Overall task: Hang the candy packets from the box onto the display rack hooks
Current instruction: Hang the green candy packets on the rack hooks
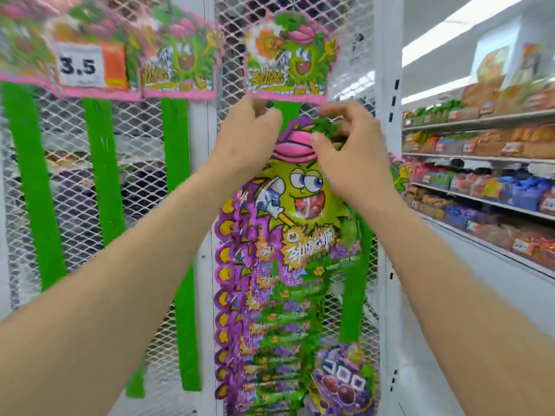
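A purple and green candy packet [300,211] with a cartoon face hangs in front of a long overlapping string of like packets [264,319] on a green strip [286,111] of the white mesh rack [354,55]. My left hand [249,139] pinches the packet's top left corner near the strip. At the top right corner, over the pink cap print, my right hand [351,154] grips the same packet. The hook itself is hidden behind my fingers. The box is out of view.
Pink-edged header cards [288,58] top each green strip, and a 3.5 price tag [79,66] sits at upper left. Two bare green strips [102,175] hang to the left. Store shelves with snack packs [486,187] run along the right.
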### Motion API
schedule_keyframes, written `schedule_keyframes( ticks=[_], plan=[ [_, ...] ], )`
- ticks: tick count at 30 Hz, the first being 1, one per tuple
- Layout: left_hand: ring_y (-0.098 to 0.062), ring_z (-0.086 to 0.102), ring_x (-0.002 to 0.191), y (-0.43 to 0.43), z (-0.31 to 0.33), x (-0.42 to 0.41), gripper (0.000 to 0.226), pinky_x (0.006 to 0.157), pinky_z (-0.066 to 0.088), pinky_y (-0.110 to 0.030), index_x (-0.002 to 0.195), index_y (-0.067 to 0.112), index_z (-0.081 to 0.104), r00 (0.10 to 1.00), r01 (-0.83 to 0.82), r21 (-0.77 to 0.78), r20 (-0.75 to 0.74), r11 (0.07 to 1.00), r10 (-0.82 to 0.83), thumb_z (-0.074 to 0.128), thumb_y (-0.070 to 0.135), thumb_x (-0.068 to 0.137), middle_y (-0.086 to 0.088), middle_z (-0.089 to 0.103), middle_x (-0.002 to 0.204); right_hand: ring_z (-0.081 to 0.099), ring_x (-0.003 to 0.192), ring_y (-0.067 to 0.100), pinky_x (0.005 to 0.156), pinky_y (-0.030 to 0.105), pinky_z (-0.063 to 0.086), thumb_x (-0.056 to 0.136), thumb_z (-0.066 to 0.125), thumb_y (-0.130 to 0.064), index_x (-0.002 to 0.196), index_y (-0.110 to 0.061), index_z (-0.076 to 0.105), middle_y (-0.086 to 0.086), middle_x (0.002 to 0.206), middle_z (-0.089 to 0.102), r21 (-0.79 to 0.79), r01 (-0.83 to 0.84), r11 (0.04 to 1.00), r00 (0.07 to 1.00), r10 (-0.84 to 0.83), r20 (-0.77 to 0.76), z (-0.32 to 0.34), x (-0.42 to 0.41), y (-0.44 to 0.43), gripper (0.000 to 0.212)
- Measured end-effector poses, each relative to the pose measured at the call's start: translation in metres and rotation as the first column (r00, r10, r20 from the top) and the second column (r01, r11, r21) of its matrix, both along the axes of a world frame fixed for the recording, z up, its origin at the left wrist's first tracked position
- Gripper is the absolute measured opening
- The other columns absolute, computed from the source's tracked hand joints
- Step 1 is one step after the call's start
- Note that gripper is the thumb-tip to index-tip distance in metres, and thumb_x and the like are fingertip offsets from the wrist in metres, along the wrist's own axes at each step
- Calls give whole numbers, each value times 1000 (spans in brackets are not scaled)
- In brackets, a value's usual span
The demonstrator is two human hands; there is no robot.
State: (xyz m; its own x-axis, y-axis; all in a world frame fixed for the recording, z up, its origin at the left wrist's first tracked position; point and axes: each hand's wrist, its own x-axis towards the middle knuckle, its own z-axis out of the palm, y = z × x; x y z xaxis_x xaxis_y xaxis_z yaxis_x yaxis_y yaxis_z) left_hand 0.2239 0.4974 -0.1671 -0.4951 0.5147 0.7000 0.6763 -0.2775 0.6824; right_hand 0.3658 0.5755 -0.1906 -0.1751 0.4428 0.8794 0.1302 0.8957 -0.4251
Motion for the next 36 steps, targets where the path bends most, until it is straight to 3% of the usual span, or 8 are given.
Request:
schedule_keyframes(
  ticks=[4,8,12,16,23,27,31,36],
  plan=[
    [-21,49,66,19,22,-9,21,60,40,-38,76,15,54,997,-28,-38,75,999,31,52,13,97,1,45,71,64,96,11,105,48,41,92,66,-25,116,-33,59,-18,99,63,86,144,986,989,-145,1,28,-13,14,26],
    [-22,47,74,20,31,-4,34,64,33,-32,99,7,68,929,87,71,355,994,-107,59,36,83,-5,59,90,56,110,17,97,39,26,94,61,-19,117,-32,58,-21,88,50,109,205,973,976,-212,52,46,-23,24,27],
    [-20,48,81,19,41,-2,24,68,36,-29,94,17,64,874,149,28,463,988,-145,70,40,87,0,59,95,51,112,19,95,41,25,96,56,-17,122,-30,56,-21,84,44,122,219,968,971,-229,74,61,-28,29,29],
    [-30,72,107,30,37,-13,91,98,56,-48,115,16,76,821,249,-24,536,968,-198,84,62,37,-4,76,114,50,117,19,101,43,26,95,55,-18,125,-32,57,-18,98,51,144,231,962,965,-246,96,68,-30,32,33],
    [-36,75,106,29,40,-9,61,100,57,-55,103,20,80,834,250,-64,520,966,-181,82,50,50,-10,80,108,45,124,21,105,48,27,96,52,-20,125,-32,55,-13,116,63,162,252,954,952,-275,137,67,-33,32,32],
    [-33,80,86,16,41,2,17,91,62,-55,85,17,74,855,232,-63,489,971,-173,74,33,85,-9,81,84,50,113,23,93,45,28,99,51,-23,122,-30,53,-10,116,66,274,317,908,929,-355,104,58,-35,33,24],
    [-36,79,89,13,35,-2,28,94,60,-61,87,16,77,884,230,-76,434,970,-175,76,38,71,-9,81,84,51,106,21,86,40,22,99,52,-25,119,-28,53,-13,113,65,305,283,910,941,-325,97,44,-35,32,20],
    [-19,73,83,11,16,-13,21,87,60,-47,92,17,82,999,44,-67,26,997,-42,72,34,96,-15,79,94,55,106,25,89,43,30,99,55,-31,120,-28,54,-8,111,67,331,256,908,939,-314,138,27,-30,33,20]
  ],
)
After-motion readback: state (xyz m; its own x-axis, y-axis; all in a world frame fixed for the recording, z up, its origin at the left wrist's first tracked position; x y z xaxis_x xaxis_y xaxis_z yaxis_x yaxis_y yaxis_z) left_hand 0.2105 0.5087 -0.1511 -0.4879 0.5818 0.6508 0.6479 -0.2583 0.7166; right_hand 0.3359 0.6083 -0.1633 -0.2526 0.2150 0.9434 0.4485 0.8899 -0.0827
